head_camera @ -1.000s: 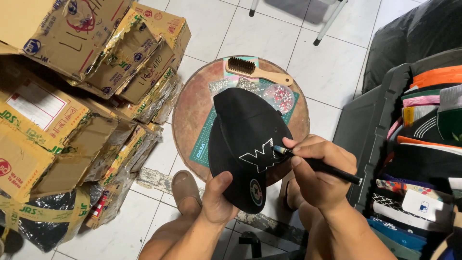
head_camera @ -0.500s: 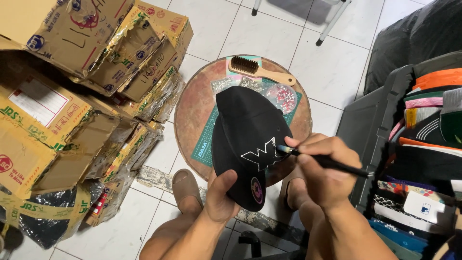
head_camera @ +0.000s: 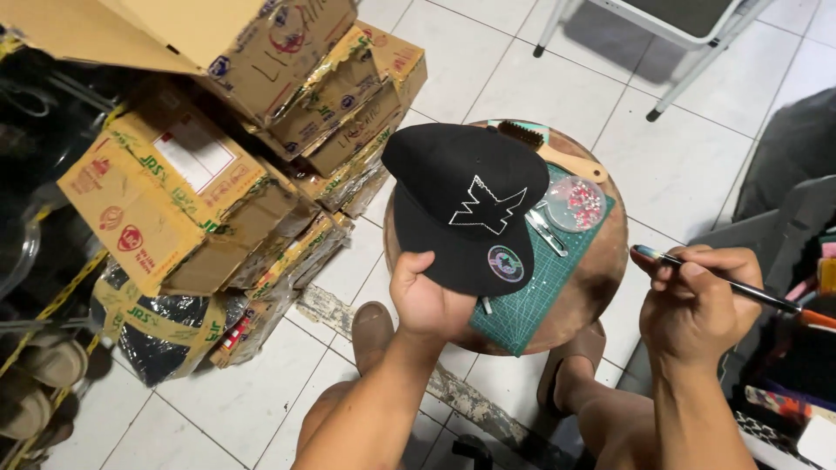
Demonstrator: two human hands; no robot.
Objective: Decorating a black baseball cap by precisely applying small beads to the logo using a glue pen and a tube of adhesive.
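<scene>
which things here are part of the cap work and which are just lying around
In use:
left hand holding the black flat-brimmed cap
right hand holding the thin black pen-like tool
round clear dish of small beads
green cutting mat

Lying about:
wooden-handled brush
stacked taped cardboard boxes
white folding chair legs

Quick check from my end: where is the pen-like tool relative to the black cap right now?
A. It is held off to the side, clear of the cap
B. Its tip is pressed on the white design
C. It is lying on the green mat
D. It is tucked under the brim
A: the right hand holds the pen-like tool away to the side, apart from the black cap, which the left hand grips by its brim.
</scene>
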